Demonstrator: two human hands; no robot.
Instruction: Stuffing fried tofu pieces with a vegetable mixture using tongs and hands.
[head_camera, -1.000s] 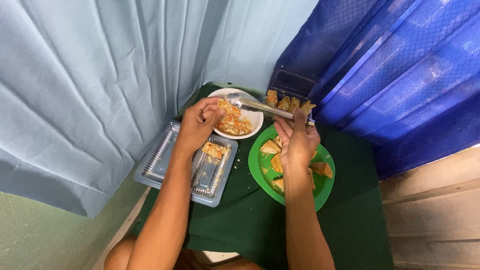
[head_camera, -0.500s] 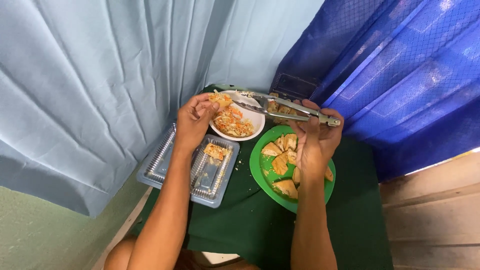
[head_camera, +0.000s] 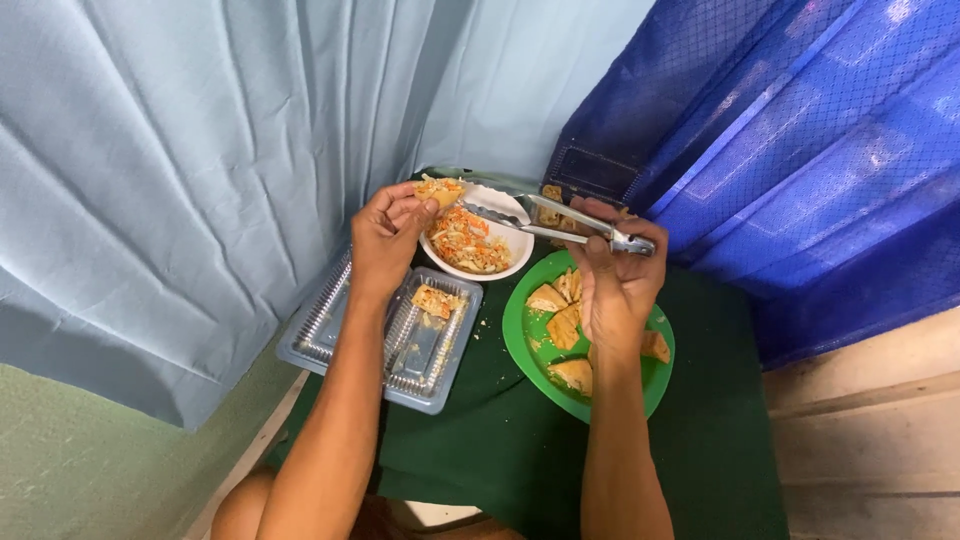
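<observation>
My left hand (head_camera: 388, 236) holds a small filled pastry (head_camera: 440, 189) topped with shredded salad, just above the left rim of a white bowl (head_camera: 500, 268) of orange and white shredded salad. My right hand (head_camera: 615, 280) grips metal tongs (head_camera: 545, 218), whose tips point left over the bowl. Under my right hand lies a green plate (head_camera: 520, 335) with several fried golden pastry pieces. A clear plastic clamshell tray (head_camera: 385, 335) lies open at the left and holds one filled pastry (head_camera: 437, 300).
Everything rests on a small table with a dark green cloth (head_camera: 480, 440). A light blue curtain (head_camera: 200, 180) hangs to the left and a dark blue curtain (head_camera: 800, 150) to the right. Wooden boards (head_camera: 880, 440) show at lower right.
My left hand has lifted a salad-topped pastry up to the bowl's left rim. My right hand with the tongs has shifted right, off the plate's centre, tips staying over the bowl.
</observation>
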